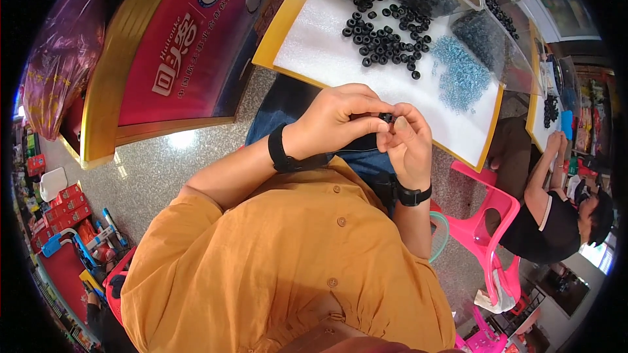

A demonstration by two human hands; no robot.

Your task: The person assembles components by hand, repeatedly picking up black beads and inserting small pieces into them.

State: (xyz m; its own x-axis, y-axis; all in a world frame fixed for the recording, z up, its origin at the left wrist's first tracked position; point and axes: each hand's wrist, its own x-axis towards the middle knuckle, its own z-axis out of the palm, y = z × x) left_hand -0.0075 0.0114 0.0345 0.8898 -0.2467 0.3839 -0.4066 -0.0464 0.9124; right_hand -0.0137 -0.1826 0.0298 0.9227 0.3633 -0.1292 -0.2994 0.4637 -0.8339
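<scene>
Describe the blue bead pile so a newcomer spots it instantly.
Find the yellow-edged table at the top. On its white sheet, right of the loose black beads, lies the blue bead pile. Its beads are paler and far tinier.

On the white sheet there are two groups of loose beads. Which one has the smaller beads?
The pale blue beads, at the right: they are tiny, while the black beads to their left are larger.
</scene>
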